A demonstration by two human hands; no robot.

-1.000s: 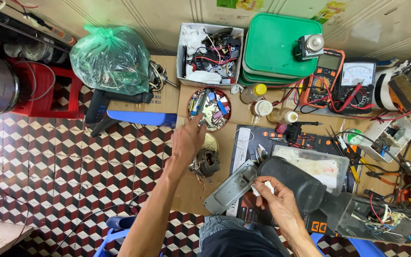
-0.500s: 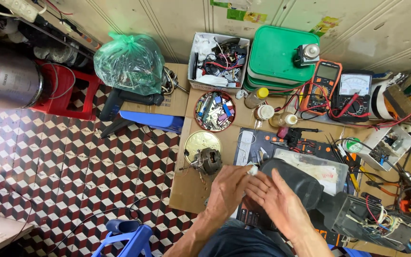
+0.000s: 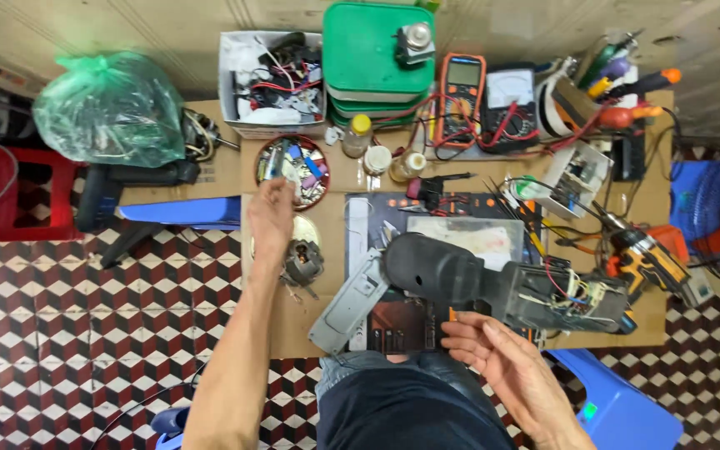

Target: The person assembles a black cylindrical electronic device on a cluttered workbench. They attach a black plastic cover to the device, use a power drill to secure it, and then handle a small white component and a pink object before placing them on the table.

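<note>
Left hand (image 3: 271,218) reaches forward over the round tin of small parts (image 3: 292,162), fingers curled at its near rim; whether they pinch anything cannot be told. Right hand (image 3: 493,350) lies open and empty, just beside the dark plastic tool housing (image 3: 452,275) at the near edge of the cardboard-covered tabletop (image 3: 293,329). Two meters (image 3: 485,96) stand at the back. One small motor (image 3: 302,262) sits beside the left wrist. Little bare surface remains.
</note>
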